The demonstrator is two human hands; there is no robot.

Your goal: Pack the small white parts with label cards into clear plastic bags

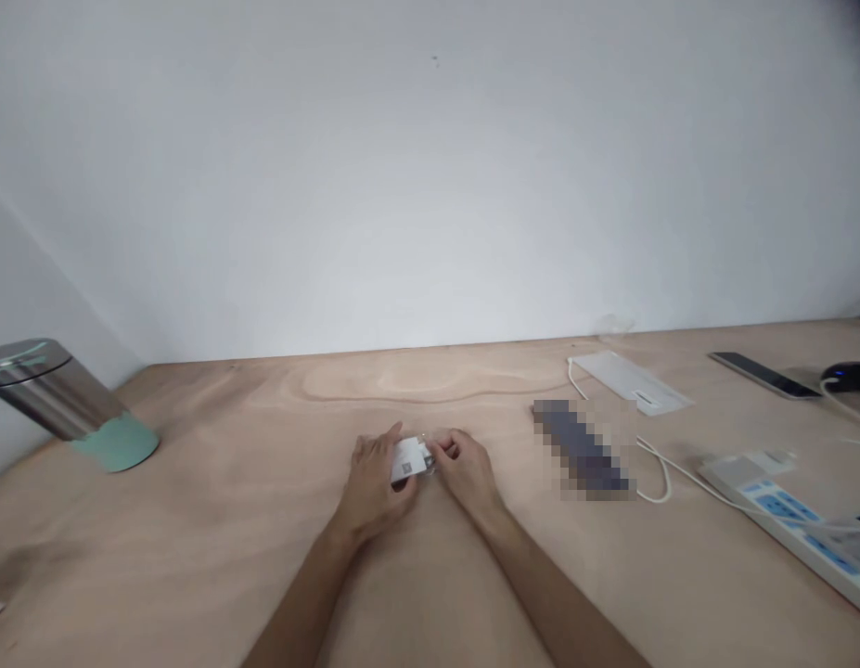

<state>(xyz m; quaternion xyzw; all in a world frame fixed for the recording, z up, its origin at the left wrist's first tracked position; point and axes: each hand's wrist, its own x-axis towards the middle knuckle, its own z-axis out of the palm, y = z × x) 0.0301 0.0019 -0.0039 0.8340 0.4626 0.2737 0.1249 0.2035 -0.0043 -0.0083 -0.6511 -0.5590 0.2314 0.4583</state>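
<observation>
A small white box-like object (410, 458) with a dark printed square on it rests on the wooden table (227, 501) at the centre. My left hand (372, 484) curls round its left side, fingers closed on it. My right hand (464, 466) pinches its right end with bent fingers. Both forearms reach in from the bottom edge.
A steel cup with a green base (68, 401) stands at the left. To the right lie a blurred dark object (583, 450), a flat white device (635, 382) with a white cable (662, 468), a power strip (798, 520), a dark phone (763, 375) and a black mouse (851, 376).
</observation>
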